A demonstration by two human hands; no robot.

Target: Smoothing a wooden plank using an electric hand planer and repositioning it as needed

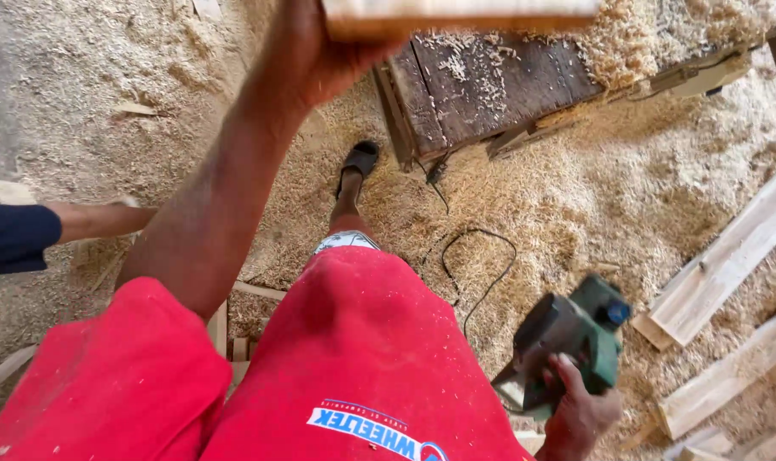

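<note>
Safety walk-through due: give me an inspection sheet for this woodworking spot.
Surface: dark wooden workbench, strewn with shavings.
Job's things: pale wooden board gripped by the left hand above the bench; green electric planer held low by the right hand.
Clutter: loose wooden planks on the ground at right; small offcuts by the legs.
Grippers: both hands closed on their things.
Cables: black cord looping across the sawdust toward the planer.
Surroundings: sawdust-covered floor; person's sandalled foot; another person's arm in a dark sleeve at left.
</note>
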